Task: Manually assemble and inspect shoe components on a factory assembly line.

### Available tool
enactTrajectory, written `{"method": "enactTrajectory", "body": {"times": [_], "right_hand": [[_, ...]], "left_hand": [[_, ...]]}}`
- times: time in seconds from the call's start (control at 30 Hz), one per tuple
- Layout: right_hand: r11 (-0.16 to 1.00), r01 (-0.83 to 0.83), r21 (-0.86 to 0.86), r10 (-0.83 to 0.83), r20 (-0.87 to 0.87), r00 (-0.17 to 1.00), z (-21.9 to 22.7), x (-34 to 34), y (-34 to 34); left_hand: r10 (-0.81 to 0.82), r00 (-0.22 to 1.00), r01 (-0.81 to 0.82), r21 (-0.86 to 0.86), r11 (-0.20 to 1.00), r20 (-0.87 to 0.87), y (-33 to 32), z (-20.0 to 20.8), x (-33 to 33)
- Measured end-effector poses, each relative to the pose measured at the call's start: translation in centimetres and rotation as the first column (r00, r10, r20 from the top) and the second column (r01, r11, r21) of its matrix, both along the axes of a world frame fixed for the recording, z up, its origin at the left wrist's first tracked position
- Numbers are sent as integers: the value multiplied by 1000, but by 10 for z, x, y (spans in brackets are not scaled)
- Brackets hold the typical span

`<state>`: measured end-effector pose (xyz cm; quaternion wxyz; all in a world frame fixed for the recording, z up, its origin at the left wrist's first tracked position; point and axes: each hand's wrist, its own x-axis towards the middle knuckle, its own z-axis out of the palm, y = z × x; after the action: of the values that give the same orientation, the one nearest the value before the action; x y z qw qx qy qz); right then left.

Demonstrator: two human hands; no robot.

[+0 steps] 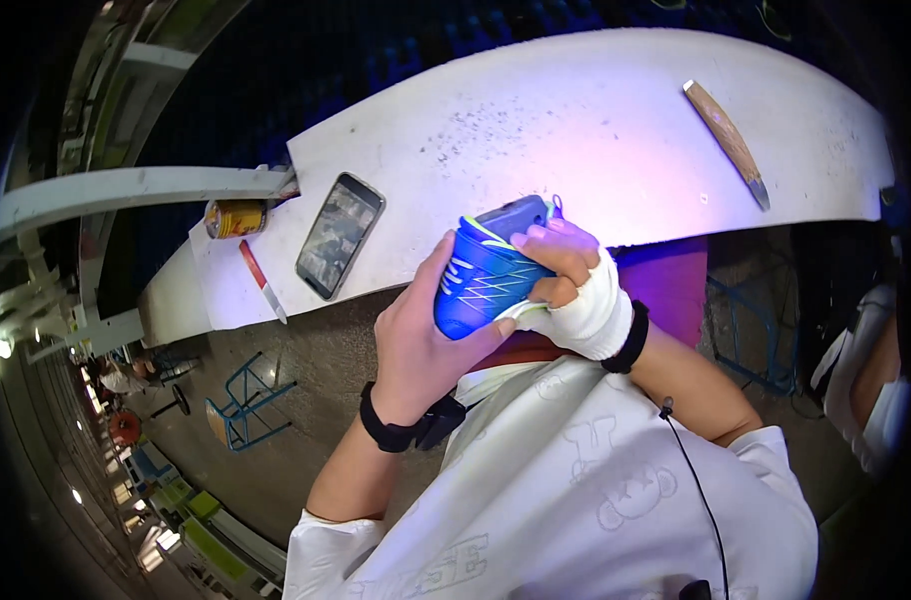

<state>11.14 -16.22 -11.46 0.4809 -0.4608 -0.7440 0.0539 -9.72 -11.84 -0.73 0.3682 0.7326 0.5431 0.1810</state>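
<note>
A blue shoe (494,285) with yellow-green trim and pale crossing lines is held in front of my body at the near edge of the white table (396,150). My left hand (413,318) wraps round its left side, the thumb pressed along the lower part. On the opposite side, my right hand (573,280) grips the shoe with bent fingers, wearing a white fingerless glove (606,315). From the shoe's opening a dark grey solid piece (513,217) sticks out, perhaps a shoe last; its lower part is hidden inside.
On the table lie a phone (341,235), a red-handled knife (264,280), a yellow can (238,218) and a wooden-handled blade (728,143). Dark crumbs (486,130) are scattered at mid-table. Blue-framed stools (251,405) stand on the floor. Part of another person (866,370) shows at right.
</note>
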Motion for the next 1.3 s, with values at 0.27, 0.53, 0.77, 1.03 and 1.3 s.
{"method": "enactTrajectory", "body": {"times": [0.27, 0.53, 0.77, 1.03, 1.3], "right_hand": [[995, 54, -83, -96, -681, 726, 52, 40, -28], [968, -136, -209, 24, -462, 886, 84, 92, -43], [950, -204, -236, 55, -517, 854, 92, 93, -37], [954, -197, -224, 2, -655, 756, 66, 111, -54], [945, -165, -284, -102, -730, 676, 51, 120, -59]], "left_hand": [[-498, 807, 437, 247, 865, 317, 10, 8, 46], [-416, 820, 312, 304, 900, 392, -22, -59, 73], [-389, 783, 136, 477, 868, 485, -24, -49, 105], [-462, 809, 224, 536, 814, 363, -21, -53, 122], [-413, 867, 243, 486, 840, 280, -9, -52, 126]]}}
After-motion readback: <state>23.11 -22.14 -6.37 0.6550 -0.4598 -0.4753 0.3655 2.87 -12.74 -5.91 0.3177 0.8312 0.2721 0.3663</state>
